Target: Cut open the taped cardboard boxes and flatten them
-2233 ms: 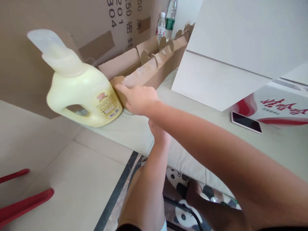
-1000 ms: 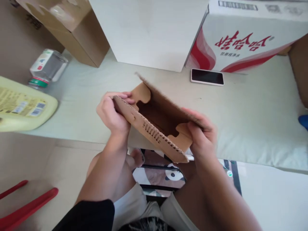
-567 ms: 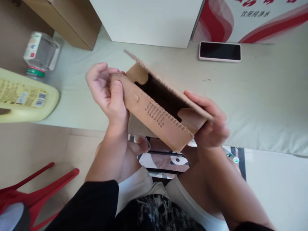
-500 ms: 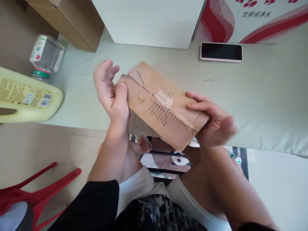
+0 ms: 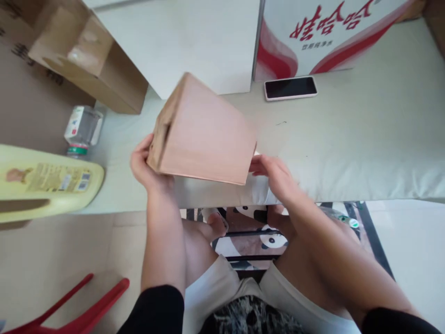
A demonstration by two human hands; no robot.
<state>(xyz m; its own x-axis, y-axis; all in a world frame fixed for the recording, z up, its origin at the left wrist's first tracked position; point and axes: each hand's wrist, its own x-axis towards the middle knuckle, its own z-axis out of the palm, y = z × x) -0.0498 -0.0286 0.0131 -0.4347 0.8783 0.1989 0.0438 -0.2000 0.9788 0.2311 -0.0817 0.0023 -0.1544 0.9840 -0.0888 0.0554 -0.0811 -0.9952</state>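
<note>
A plain brown cardboard box (image 5: 208, 134) is held up, tilted, over the pale green covered surface. My left hand (image 5: 148, 167) is closed around its lower left end, some of its fingers hidden behind the cardboard. A dark gap shows in that left end of the box. At the box's right edge is my right hand (image 5: 274, 174), its fingers stretched toward the cardboard. Whether those fingertips touch the box I cannot tell.
A phone (image 5: 291, 88) lies by a red and white carton (image 5: 313, 41). Behind the box stands a white box (image 5: 181, 41). On the left are another cardboard box (image 5: 121, 79), a clear bottle (image 5: 81, 127) and a yellow jug (image 5: 52, 181). Red chair parts (image 5: 100, 306) are at lower left.
The box has been turned, so a smooth face shows instead of the torn, taped one. My right hand has come off the top face to the right edge. The view has shifted.
</note>
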